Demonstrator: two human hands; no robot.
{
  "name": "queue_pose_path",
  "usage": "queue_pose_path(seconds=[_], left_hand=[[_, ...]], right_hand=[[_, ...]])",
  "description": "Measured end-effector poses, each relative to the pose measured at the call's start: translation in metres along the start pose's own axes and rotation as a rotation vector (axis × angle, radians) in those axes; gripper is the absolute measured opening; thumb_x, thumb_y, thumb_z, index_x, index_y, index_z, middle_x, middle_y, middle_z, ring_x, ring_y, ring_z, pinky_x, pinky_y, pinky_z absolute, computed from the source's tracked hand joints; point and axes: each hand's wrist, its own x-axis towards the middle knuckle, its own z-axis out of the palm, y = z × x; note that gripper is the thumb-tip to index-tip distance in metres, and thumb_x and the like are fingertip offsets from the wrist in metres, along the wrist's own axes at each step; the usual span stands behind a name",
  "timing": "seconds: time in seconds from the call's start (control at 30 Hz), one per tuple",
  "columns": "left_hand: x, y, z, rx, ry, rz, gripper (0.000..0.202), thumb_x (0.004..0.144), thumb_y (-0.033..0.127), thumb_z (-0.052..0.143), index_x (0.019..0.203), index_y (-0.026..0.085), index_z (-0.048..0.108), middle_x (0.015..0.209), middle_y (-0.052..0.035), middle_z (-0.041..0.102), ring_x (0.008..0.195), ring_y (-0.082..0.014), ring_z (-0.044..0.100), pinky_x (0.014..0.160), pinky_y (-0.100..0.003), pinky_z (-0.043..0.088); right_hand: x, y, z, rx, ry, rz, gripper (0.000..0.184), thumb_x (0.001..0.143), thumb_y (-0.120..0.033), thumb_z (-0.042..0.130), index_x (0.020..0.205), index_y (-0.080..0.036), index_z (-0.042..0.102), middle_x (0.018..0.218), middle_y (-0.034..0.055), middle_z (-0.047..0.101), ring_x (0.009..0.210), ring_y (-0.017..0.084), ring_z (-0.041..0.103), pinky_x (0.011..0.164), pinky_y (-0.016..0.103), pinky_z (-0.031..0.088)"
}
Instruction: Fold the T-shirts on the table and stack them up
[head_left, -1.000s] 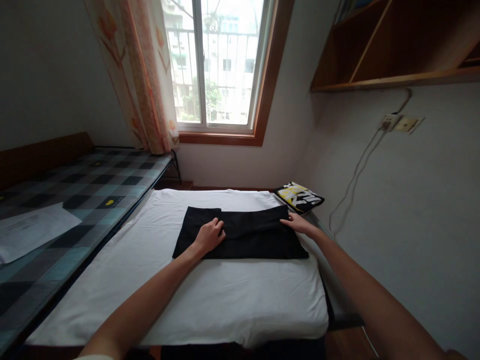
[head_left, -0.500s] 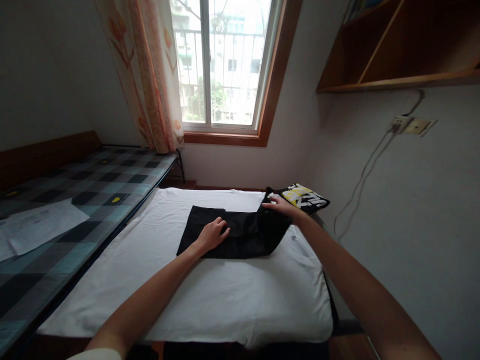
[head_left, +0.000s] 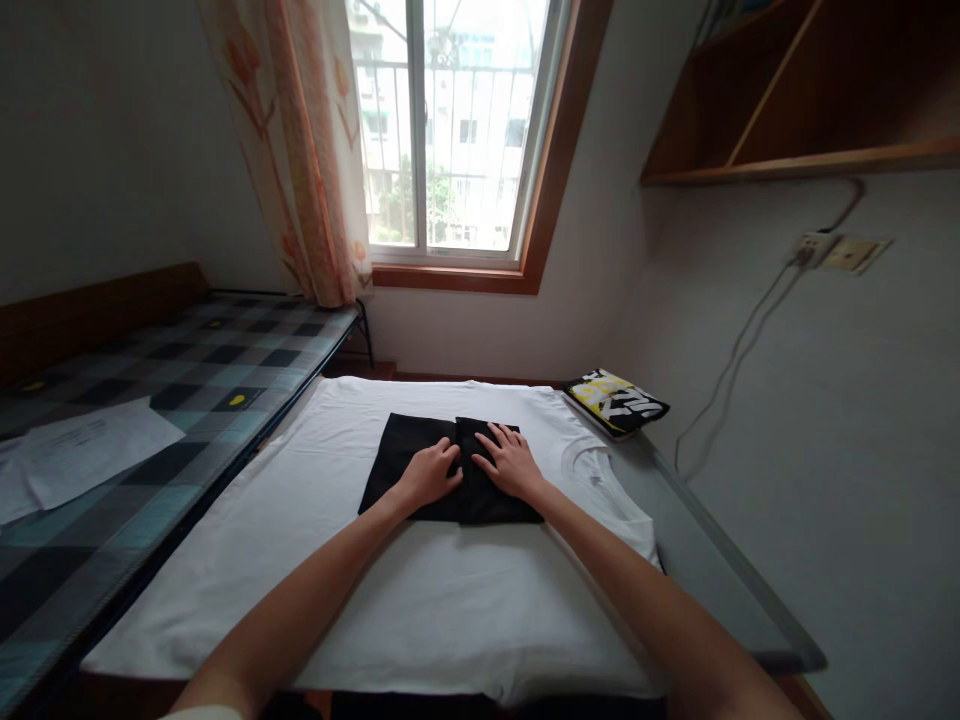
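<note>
A black garment lies folded into a small rectangle on a white T-shirt spread over a table. My left hand rests on the garment's middle with its fingers curled, beside the fold edge. My right hand lies flat on the folded-over right part, fingers spread and pressing down. The two hands sit side by side, almost touching.
A black, yellow and white printed item lies at the table's far right corner. A checked bed with a sheet of paper runs along the left. Window, curtain, wall shelf and socket with cable surround.
My right hand carried the garment's right side over to the left and laid it down on the rest. It now presses flat on the fold. My left hand stayed in place.
</note>
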Motion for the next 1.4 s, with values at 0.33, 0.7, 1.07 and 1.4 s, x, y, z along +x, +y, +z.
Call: queue_pose_path(seconds=[0.33, 0.7, 1.07, 1.4], left_hand=[[-0.002, 0.003, -0.004, -0.035, 0.14, 0.112, 0.047, 0.094, 0.043, 0.041, 0.137, 0.024, 0.047, 0.144, -0.0086, 0.046, 0.134, -0.0242, 0.039, 0.108, -0.041, 0.031], [-0.004, -0.002, 0.014, 0.01, -0.004, 0.178, 0.058, 0.093, 0.051, 0.041, 0.146, 0.029, 0.036, 0.152, -0.0063, 0.037, 0.141, -0.0255, 0.029, 0.113, -0.048, 0.024], [-0.007, 0.001, 0.008, -0.01, 0.024, 0.179, 0.058, 0.092, 0.05, 0.046, 0.146, 0.03, 0.036, 0.155, -0.0071, 0.03, 0.141, -0.0264, 0.03, 0.113, -0.047, 0.026], [-0.003, -0.002, -0.005, -0.098, 0.128, 0.155, 0.047, 0.096, 0.048, 0.039, 0.138, 0.028, 0.048, 0.151, -0.0047, 0.04, 0.141, -0.0234, 0.031, 0.113, -0.044, 0.027]], right_hand=[[0.002, -0.001, 0.003, 0.091, 0.082, 0.029, 0.048, 0.096, -0.048, 0.038, 0.133, -0.022, 0.055, 0.144, 0.011, 0.047, 0.134, 0.028, 0.037, 0.109, 0.045, 0.028], [-0.007, 0.044, -0.025, 0.614, -0.136, 0.722, 0.034, 0.083, -0.042, 0.061, 0.102, -0.014, 0.061, 0.072, 0.0063, 0.066, 0.061, 0.018, 0.063, 0.054, 0.027, 0.049], [-0.007, 0.029, -0.029, 0.93, -0.103, 0.536, 0.037, 0.08, -0.036, 0.065, 0.11, -0.018, 0.056, 0.114, 0.0095, 0.067, 0.103, 0.022, 0.063, 0.083, 0.031, 0.054], [-0.005, 0.092, -0.041, 0.681, 0.094, 0.585, 0.033, 0.075, -0.028, 0.068, 0.104, -0.017, 0.058, 0.11, 0.0101, 0.066, 0.106, 0.023, 0.061, 0.093, 0.037, 0.048]])
